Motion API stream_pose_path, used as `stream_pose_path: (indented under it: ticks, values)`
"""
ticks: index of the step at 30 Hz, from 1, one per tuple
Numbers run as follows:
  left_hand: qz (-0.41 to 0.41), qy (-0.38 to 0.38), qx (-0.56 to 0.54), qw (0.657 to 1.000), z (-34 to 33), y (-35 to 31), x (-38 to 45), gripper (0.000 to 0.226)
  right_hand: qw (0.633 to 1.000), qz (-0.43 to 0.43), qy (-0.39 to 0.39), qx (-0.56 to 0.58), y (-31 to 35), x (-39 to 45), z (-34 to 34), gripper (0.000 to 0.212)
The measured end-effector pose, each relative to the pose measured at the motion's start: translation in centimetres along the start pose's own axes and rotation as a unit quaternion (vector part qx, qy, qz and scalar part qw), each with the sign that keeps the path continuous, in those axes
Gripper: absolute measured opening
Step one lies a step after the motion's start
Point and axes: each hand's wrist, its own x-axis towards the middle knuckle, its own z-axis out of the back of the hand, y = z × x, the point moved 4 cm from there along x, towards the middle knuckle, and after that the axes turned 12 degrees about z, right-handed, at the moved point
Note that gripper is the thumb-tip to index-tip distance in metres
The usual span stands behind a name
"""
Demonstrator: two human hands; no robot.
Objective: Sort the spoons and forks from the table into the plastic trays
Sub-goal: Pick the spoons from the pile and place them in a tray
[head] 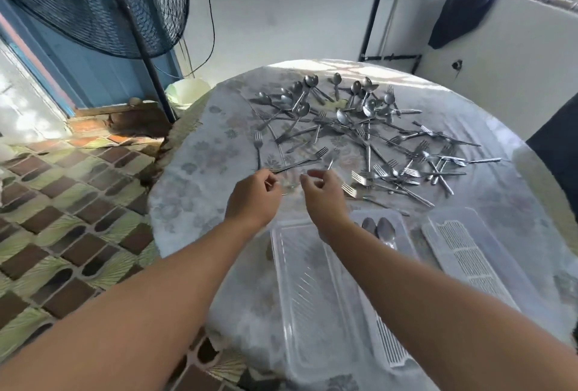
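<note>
- Three plastic trays [306, 296] lie nearest; the middle one holds two spoons [378, 231].
- Left hand [253, 200] and right hand [325, 200] hover side by side with curled fingers; whether either pinches anything, I cannot tell.
- A fork [300, 161] lies just beyond the hands, its long axis slanting left-to-right, handle end beside the left hand.
- The cutlery pile [359, 128] spreads farther off.

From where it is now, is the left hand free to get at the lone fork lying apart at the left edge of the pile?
Probably yes. The fork lies alone on the tablecloth just beyond the left hand, with nothing lying between them. The hand does seem to pinch something thin already, which might hinder a second grip.
</note>
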Motion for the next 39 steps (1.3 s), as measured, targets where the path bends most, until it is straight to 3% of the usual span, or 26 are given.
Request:
stream_pose_path:
  ticks: [17, 34, 39]
  values:
    - [0.018, 0.066, 0.041, 0.997, 0.4, 0.1, 12.0, 0.019, 0.998, -0.051, -0.036, 0.022, -1.8, 6.5, -5.8, 0.016]
    - [-0.140, 0.162, 0.068, 0.975, 1.1, -1.4, 26.3, 0.019, 0.982, -0.056, -0.180, -0.027, 3.1, 15.2, -14.3, 0.017]
    - [-0.151, 0.175, 0.084, 0.969, -0.5, -1.9, 28.8, 0.018, 0.980, -0.064, -0.175, -0.070, 2.2, 17.5, -14.0, 0.019]
